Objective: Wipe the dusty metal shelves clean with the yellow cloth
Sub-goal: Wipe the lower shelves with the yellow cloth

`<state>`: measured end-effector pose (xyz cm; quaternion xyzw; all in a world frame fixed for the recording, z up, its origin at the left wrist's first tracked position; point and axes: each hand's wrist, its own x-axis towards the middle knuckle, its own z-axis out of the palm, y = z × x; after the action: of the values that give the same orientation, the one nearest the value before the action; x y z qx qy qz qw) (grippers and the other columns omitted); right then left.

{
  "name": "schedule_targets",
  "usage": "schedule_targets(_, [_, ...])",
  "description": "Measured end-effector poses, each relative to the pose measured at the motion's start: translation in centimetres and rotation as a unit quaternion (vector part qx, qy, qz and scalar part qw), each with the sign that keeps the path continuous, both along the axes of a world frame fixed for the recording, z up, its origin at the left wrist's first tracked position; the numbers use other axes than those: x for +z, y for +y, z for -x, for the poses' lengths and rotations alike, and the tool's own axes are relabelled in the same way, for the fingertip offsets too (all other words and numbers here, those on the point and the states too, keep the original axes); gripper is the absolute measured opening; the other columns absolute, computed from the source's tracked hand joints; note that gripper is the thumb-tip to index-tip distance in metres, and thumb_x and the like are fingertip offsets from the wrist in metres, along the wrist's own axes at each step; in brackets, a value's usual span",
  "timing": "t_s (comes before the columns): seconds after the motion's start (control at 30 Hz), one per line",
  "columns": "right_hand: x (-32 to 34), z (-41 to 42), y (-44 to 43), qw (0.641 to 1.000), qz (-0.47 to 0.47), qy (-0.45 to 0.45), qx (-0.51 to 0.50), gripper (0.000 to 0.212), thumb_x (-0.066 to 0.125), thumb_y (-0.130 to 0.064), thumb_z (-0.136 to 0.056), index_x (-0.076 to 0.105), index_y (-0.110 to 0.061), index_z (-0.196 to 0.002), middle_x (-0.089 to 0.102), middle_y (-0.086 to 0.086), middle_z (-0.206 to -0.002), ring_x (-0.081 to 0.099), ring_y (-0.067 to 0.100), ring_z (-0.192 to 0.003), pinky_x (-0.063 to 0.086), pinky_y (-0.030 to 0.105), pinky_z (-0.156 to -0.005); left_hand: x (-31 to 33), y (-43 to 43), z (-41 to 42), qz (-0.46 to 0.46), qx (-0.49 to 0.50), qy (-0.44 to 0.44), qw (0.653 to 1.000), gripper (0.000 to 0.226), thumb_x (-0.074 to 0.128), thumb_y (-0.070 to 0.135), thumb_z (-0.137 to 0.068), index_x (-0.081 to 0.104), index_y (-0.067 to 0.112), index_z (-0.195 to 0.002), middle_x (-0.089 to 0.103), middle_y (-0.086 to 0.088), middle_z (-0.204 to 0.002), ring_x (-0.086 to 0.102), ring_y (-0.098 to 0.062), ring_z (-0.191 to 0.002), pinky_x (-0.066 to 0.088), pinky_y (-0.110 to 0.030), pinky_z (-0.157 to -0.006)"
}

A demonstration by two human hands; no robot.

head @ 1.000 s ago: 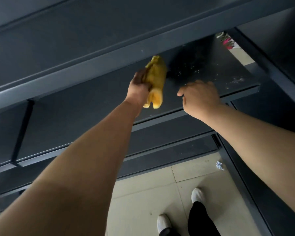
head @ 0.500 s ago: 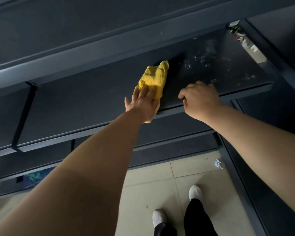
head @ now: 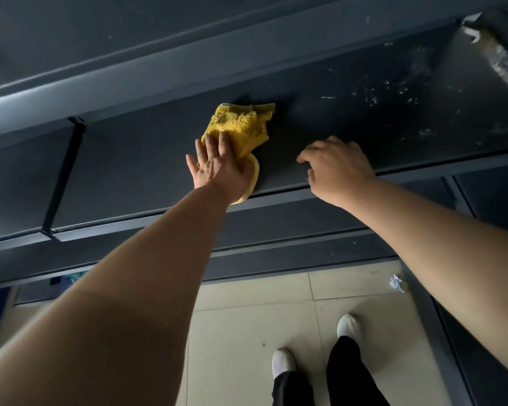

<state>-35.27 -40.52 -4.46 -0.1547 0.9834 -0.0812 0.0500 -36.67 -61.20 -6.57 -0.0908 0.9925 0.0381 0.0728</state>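
The yellow cloth [head: 242, 128] lies crumpled on a dark metal shelf [head: 135, 168] at about chest height. My left hand [head: 220, 168] presses flat on the near part of the cloth, fingers straight and spread. My right hand [head: 335, 168] rests on the shelf's front edge to the right of the cloth, fingers curled loosely, holding nothing. White dust streaks [head: 387, 95] cover the shelf's right part, beyond the cloth.
Another shelf [head: 188, 63] hangs just above, leaving a narrow gap. Lower shelves [head: 276, 230] run beneath. A dark upright post [head: 62, 177] stands at the left. The tiled floor [head: 247, 317], my feet and a crumpled scrap of paper [head: 396, 283] lie below.
My left hand went from gripping the bunched cloth to pressing it flat on the shelf, and it has slid the cloth a little leftward. My right hand has stayed at the shelf's edge.
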Motion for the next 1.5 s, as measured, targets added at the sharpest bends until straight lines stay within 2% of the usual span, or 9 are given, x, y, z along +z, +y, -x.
schedule_targets(0.1, [-0.1,0.2,1.1,1.000,0.000,0.015,-0.015,0.041,0.051,-0.016,-0.093,0.052,-0.027,-0.133,0.051,-0.003,-0.137,0.042,0.024,-0.126,0.037,0.042,-0.097,-0.5,1.4,1.2,-0.017,-0.039,-0.013,0.999,0.068,0.026,0.060,-0.095,-0.008,0.044,-0.151,-0.002,-0.011,-0.162,-0.007,-0.036,-0.148,-0.006,-0.053,-0.117])
schedule_targets(0.23, [0.1,0.5,4.1,0.998,0.008,0.041,-0.049,0.040,0.050,-0.016,-0.093,0.053,-0.026,-0.132,0.050,-0.003,-0.141,0.041,0.024,-0.129,0.036,0.042,-0.100,-0.7,4.4,3.3,0.007,-0.051,-0.034,0.998,0.060,0.017,0.065,-0.093,-0.003,0.051,-0.149,-0.005,-0.009,-0.163,-0.006,-0.037,-0.148,-0.006,-0.053,-0.117])
schedule_targets(0.47, [-0.4,1.1,11.1,0.988,0.013,0.086,-0.127,0.038,0.050,-0.018,-0.092,0.058,-0.025,-0.128,0.054,-0.001,-0.137,0.046,0.027,-0.125,0.037,0.042,-0.097,-0.6,9.4,8.0,0.018,-0.049,-0.042,0.998,0.062,0.017,0.067,-0.091,0.002,0.050,-0.149,-0.005,-0.006,-0.163,-0.005,-0.038,-0.147,-0.001,-0.057,-0.116])
schedule_targets(0.7, [-1.7,2.2,16.8,0.977,0.018,0.144,-0.157,0.031,0.055,-0.017,-0.089,0.065,-0.018,-0.119,0.065,0.007,-0.121,0.056,0.034,-0.111,0.043,0.044,-0.087,-0.9,16.6,12.5,0.010,-0.076,-0.018,0.997,0.062,0.020,0.063,-0.091,0.009,0.048,-0.150,0.000,-0.003,-0.163,0.001,-0.036,-0.147,0.003,-0.055,-0.116])
schedule_targets(0.83, [-2.0,2.7,20.0,0.962,0.006,0.180,-0.203,0.031,0.054,-0.018,-0.088,0.065,-0.017,-0.117,0.067,0.010,-0.117,0.056,0.036,-0.111,0.042,0.047,-0.089,-0.9,20.5,14.5,0.007,-0.101,0.001,0.995,0.062,0.021,0.062,-0.091,0.012,0.046,-0.150,0.005,-0.003,-0.162,0.005,-0.035,-0.147,0.005,-0.055,-0.116])
schedule_targets(1.0, [-2.7,3.2,23.5,0.955,0.008,0.171,-0.244,0.034,0.049,-0.022,-0.093,0.059,-0.016,-0.125,0.058,0.011,-0.129,0.056,0.036,-0.114,0.041,0.046,-0.088,-0.7,25.5,16.2,0.005,-0.139,0.007,0.990,0.061,0.023,0.059,-0.092,0.013,0.043,-0.151,0.005,-0.002,-0.163,0.007,-0.034,-0.147,0.007,-0.055,-0.116])
schedule_targets(1.17, [-3.1,2.9,25.4,0.945,0.014,0.196,-0.262,0.036,0.049,-0.019,-0.093,0.056,-0.013,-0.128,0.059,0.013,-0.122,0.062,0.037,-0.100,0.045,0.046,-0.078,-0.5,29.8,17.2,0.003,-0.176,0.007,0.984,0.062,0.023,0.058,-0.093,0.010,0.042,-0.152,0.004,-0.001,-0.163,0.007,-0.034,-0.147,0.005,-0.054,-0.116])
schedule_targets(1.3, [-3.0,2.6,26.2,0.947,0.031,0.181,-0.263,0.039,0.047,-0.017,-0.096,0.051,-0.008,-0.134,0.062,0.016,-0.118,0.065,0.039,-0.084,0.047,0.043,-0.074,-0.1,32.6,17.4,-0.004,-0.209,-0.003,0.978,0.061,0.023,0.057,-0.094,0.009,0.043,-0.152,0.000,-0.001,-0.163,0.004,-0.033,-0.148,0.003,-0.053,-0.117])
schedule_targets(1.5, [-2.7,1.5,26.0,0.955,0.078,0.174,-0.227,0.049,0.049,-0.014,-0.095,0.041,-0.002,-0.142,0.065,0.018,-0.115,0.066,0.036,-0.088,0.054,0.041,-0.075,0.0,35.5,15.9,-0.016,-0.252,-0.012,0.967,0.059,0.025,0.054,-0.096,0.008,0.045,-0.152,-0.005,0.002,-0.163,-0.002,-0.030,-0.149,0.000,-0.050,-0.118])
